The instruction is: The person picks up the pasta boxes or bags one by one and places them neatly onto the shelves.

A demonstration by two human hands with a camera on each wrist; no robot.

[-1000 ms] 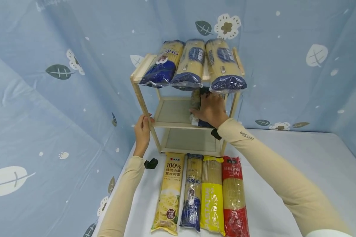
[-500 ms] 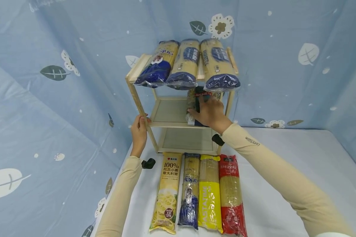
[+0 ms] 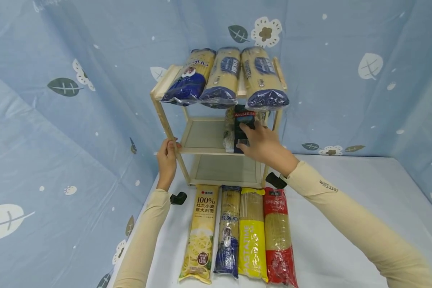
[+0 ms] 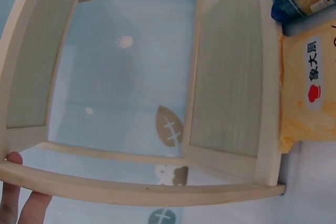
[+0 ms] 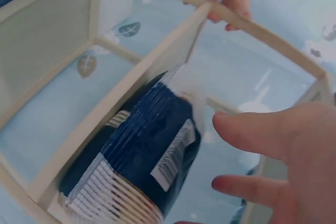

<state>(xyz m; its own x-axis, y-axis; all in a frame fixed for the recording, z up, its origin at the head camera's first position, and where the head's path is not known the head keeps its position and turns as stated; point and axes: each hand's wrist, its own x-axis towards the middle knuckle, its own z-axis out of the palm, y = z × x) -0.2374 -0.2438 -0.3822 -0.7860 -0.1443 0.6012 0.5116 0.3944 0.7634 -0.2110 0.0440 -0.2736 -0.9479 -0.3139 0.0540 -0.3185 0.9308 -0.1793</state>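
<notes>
A small wooden rack (image 3: 223,151) with shelves stands at the back of the table. In the head view my left hand (image 3: 167,162) grips its left front post (image 3: 163,120); the left wrist view shows fingers (image 4: 34,208) behind that post. On the right of the middle shelf lies a dark blue AGNESI pasta bag (image 3: 240,130) with clear sides. My right hand (image 3: 264,146) is in front of this bag, its thumb and fingers spread. In the right wrist view a gap shows between the right hand (image 5: 294,156) and the bag's barcoded end (image 5: 152,129).
Three spaghetti packs (image 3: 221,80) lie side by side on the top shelf, their ends over its front edge. Before the rack lie a yellow noodle pack (image 3: 199,232), a blue one (image 3: 227,236), a PASTATIME pack (image 3: 252,240) and a red one (image 3: 279,236). Patterned blue cloth (image 3: 331,80) hangs behind.
My right hand has let go of the AGNESI bag and drawn back to the right and down, uncovering its label. My left hand stays on the post. The head view has shifted slightly.
</notes>
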